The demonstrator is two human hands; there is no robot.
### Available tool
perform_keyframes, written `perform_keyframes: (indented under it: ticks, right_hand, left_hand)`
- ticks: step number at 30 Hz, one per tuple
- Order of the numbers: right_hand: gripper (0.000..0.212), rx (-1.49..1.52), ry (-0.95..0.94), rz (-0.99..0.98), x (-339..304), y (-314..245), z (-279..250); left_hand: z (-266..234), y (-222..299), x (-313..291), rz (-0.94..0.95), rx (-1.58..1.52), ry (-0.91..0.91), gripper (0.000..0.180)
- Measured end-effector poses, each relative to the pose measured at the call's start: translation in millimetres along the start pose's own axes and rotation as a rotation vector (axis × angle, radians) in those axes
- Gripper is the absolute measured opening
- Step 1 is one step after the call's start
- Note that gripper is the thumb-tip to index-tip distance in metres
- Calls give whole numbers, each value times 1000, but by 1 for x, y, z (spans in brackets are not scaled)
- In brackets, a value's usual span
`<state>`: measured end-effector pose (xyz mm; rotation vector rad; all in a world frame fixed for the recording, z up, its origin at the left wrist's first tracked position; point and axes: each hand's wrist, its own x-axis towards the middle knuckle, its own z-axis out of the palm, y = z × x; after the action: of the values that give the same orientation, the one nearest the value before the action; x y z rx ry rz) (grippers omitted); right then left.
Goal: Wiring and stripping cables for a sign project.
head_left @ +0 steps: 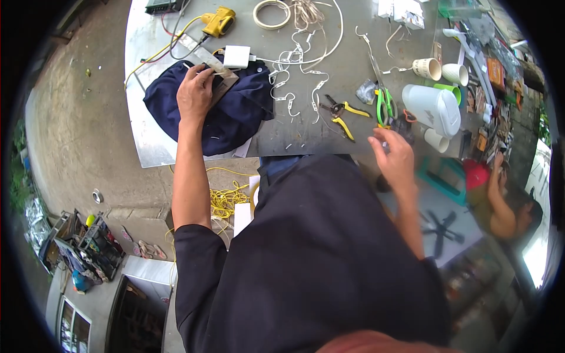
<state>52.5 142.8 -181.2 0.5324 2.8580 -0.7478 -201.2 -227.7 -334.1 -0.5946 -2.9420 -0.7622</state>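
My left hand is closed over a flat metal bar that lies slantwise on a bunched dark blue cloth. Something dark shows at its fingertips, too covered to name. Just right of those fingers is a white square box with a white cable plugged in. My right hand hangs at the table's near edge, thumb and fingers apart, with nothing in it. Close beyond it lie green-handled scissors. Wire strippers with yellow handles rest to their left.
Linked white wire pieces sprawl mid-table. A tape roll and a yellow plug-like device lie at the back. A white pitcher and cups stand on the right. Another person sits at right. Yellow cord lies below.
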Motion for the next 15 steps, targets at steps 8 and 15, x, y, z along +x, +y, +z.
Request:
perform_keyframes:
  ticks: [8,15]
  right_hand:
    - [23,61,52,94,-22,16,12]
    - [23,170,35,11,-11,21,19]
  left_hand:
    - [-37,26,-3,-12,-190,142,17]
    - [-61,126,-49,-129,-578,74,19]
